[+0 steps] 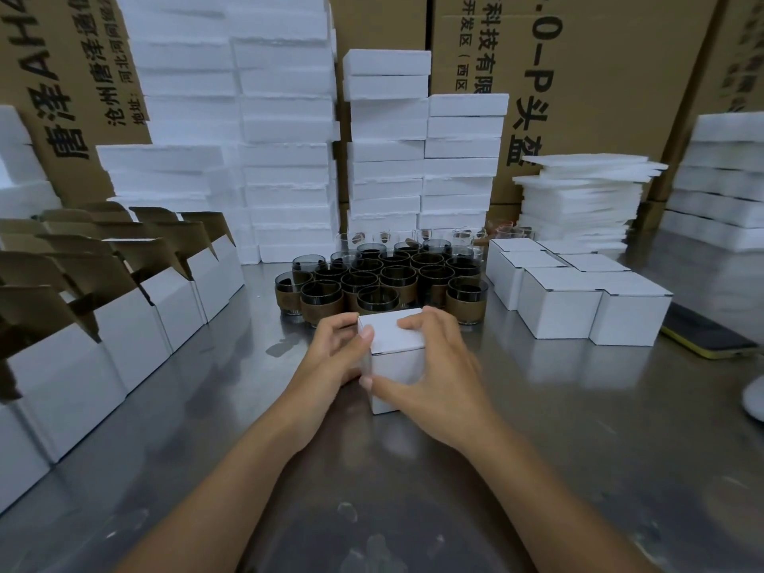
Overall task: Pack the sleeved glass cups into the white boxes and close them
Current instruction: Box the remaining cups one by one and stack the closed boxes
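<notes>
A small white box (395, 357) with its lid down stands on the steel table in front of me. My left hand (337, 353) grips its left side, thumb on the front corner. My right hand (434, 366) wraps the right side, fingers over the top and thumb across the front face. Just behind the box is a cluster of several dark glass cups with brown sleeves (380, 283). Several closed white boxes (578, 295) sit together at the right. A row of open white boxes (124, 316) with raised brown flaps lines the left.
Tall stacks of white foam slabs (281, 138) and large brown cartons (599, 76) wall off the back. A pile of thin foam sheets (578, 200) lies at the back right. A phone with a yellow edge (707, 337) rests at the right edge.
</notes>
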